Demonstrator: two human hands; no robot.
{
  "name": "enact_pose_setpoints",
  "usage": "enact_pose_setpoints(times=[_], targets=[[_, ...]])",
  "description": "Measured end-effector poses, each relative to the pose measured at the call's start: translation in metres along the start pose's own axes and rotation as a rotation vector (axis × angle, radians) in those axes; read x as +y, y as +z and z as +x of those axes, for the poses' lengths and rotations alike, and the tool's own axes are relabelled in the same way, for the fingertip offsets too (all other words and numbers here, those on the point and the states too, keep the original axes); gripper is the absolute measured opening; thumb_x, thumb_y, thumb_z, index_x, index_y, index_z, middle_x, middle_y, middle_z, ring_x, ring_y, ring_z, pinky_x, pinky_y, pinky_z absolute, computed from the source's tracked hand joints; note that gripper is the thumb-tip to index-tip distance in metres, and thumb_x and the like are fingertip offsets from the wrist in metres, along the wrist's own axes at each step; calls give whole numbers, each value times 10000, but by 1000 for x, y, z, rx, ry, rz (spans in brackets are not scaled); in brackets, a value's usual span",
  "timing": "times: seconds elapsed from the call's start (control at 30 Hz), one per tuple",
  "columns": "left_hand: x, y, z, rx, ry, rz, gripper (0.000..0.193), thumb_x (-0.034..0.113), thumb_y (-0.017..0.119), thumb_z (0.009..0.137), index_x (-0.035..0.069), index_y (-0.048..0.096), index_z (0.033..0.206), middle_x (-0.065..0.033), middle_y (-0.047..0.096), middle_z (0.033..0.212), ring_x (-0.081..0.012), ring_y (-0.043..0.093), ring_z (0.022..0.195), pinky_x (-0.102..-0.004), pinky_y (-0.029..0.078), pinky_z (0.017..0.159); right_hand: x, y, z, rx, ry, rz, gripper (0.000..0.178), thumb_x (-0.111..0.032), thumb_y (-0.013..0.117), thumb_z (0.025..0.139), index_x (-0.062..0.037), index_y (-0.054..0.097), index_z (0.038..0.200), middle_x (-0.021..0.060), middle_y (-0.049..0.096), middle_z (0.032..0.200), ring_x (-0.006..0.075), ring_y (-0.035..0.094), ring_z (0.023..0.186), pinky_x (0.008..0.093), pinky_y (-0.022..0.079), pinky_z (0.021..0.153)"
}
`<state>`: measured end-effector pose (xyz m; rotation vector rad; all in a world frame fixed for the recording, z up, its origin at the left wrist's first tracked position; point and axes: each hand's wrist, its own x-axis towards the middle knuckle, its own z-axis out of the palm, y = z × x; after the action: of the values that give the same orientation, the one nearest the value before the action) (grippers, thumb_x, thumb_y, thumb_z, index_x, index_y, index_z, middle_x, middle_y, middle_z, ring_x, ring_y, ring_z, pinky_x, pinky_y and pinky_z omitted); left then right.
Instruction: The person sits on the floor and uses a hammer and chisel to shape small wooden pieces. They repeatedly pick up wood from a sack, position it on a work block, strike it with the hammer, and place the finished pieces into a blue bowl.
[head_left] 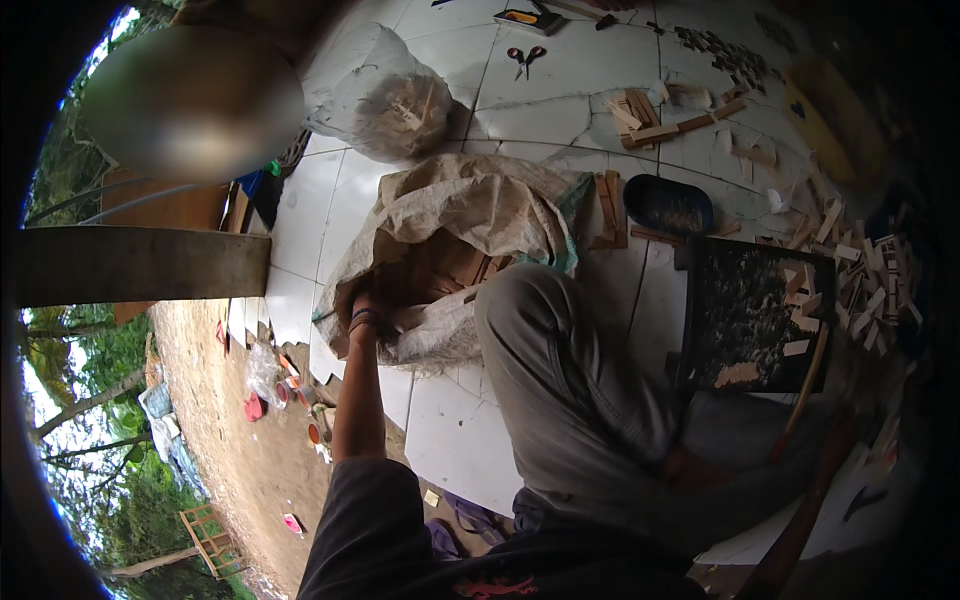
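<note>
A pale woven sack [480,190] lies with its mouth open in front of my bent left knee. Brown wooden pieces [435,268] show inside it. My left hand [362,300] reaches into the left side of the mouth, wristbands at the wrist; its fingers are hidden by the sack and shadow. My right hand [846,425] is low at the far right, in deep shadow beside a thin wooden stick [806,390]. Whether it grips anything cannot be made out. The stick leans across the edge of a black tray [725,300] that carries dark bits and several pale wood pieces.
Loose wood strips [870,290] are heaped beyond the tray. A dark blue bowl [668,204], a clear plastic bag [385,100], scissors [524,62] and more wood pieces [650,120] rest on the white tiles. A concrete post [140,264] stands left; another person sits at the upper left.
</note>
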<state>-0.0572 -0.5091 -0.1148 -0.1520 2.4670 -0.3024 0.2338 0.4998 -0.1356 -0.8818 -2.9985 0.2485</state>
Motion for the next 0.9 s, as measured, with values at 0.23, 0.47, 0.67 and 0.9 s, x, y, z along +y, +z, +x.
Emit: enact_pose_setpoints(times=[0.23,0.47,0.67,0.9], targets=[[28,4,12,59,3,31,539,394,695,890,78,654,1325,-195,670,1313,-351,648,1203,-445,521,1022,0,-3,-8,30,42,206,428,-281,491,1111,41,627,1358,224,663,1356,336,621,1285,392,449,1102],[10,-18,11,-6,12,58,552,412,695,893,84,648,1335,-191,664,1333,-346,648,1211,-448,522,1026,-17,-8,-8,34,38,53,446,-294,472,1118,35,605,1387,232,659,1358,354,614,1292,412,456,1087],[-31,-35,3,-53,-48,182,564,428,695,895,90,642,1343,-188,659,1350,-342,648,1219,-450,523,1029,-42,-22,-14,-30,232,94,468,-316,484,1111,29,587,1411,224,656,1371,361,629,1276,412,479,1048],[-39,-14,24,22,-98,443,578,447,696,898,96,635,1353,-185,653,1371,-338,648,1228,-452,524,1033,-13,-7,-11,30,89,131,450,-318,522,1097,-2,620,1402,197,666,1374,313,652,1258,382,488,1044]])
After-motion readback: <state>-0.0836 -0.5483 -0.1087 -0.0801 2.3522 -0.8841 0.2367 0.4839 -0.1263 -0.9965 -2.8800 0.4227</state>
